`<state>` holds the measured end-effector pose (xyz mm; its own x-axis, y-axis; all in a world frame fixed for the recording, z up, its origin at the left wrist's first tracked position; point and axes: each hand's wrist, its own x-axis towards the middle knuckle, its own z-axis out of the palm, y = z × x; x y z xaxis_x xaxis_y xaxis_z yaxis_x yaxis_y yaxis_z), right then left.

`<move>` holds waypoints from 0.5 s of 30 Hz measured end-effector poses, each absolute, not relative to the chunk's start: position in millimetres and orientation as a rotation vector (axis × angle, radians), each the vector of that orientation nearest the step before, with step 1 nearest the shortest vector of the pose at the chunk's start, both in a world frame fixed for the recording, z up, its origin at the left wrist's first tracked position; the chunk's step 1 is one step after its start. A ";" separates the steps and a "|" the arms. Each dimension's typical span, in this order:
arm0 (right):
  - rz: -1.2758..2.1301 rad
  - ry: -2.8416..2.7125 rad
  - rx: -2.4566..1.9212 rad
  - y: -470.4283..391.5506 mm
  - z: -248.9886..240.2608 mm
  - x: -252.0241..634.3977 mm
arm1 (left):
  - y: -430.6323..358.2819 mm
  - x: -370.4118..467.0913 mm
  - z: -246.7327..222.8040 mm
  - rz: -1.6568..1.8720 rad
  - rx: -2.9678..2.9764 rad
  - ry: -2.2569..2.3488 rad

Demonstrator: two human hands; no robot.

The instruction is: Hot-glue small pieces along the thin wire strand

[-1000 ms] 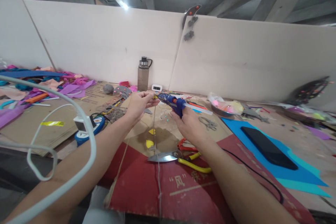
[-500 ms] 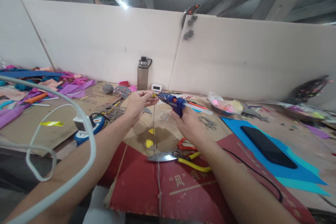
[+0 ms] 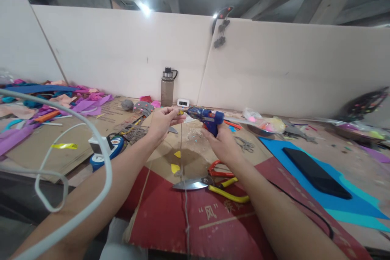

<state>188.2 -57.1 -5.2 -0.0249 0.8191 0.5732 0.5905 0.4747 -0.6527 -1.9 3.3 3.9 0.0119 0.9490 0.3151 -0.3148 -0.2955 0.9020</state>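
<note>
My left hand [image 3: 163,122] pinches a small yellow piece [image 3: 180,112] above the board. In my right hand [image 3: 224,140] is a blue glue gun [image 3: 207,118], its nozzle pointing left, close to or touching the yellow piece. A thin grey string [image 3: 186,207] runs down from near my left fingers across the red and brown cardboard [image 3: 158,219]. Two yellow cut pieces [image 3: 175,168] lie beside the string. Below my hands rest scissors with red and yellow handles [image 3: 191,183].
A bottle [image 3: 167,89] and small clock [image 3: 183,102] stand by the white partition [image 3: 122,48]. Felt scraps [image 3: 91,103] and a blue tape measure [image 3: 114,150] are left. A black phone [image 3: 317,172] lies on blue sheets [image 3: 362,205] at right. A white cable [image 3: 105,162] loops over my left forearm.
The glue gun and my right hand have shifted slightly right. My left hand keeps its pinch on the yellow piece. The whole view has shifted a little.
</note>
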 end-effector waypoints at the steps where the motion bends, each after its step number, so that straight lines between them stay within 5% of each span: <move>1: 0.404 -1.649 -1.199 -55.5 -4.8 189.9 | 4.4 -3.3 4.0 1.544 1.222 0.749; 7: 0.986 -1.307 -1.125 -36.3 -10.1 207.0 | 0.9 -7.5 9.9 1.678 1.391 0.754; 15: 0.673 -1.559 -1.700 -8.5 -30.8 230.9 | -14.6 -2.4 14.2 1.720 1.714 0.880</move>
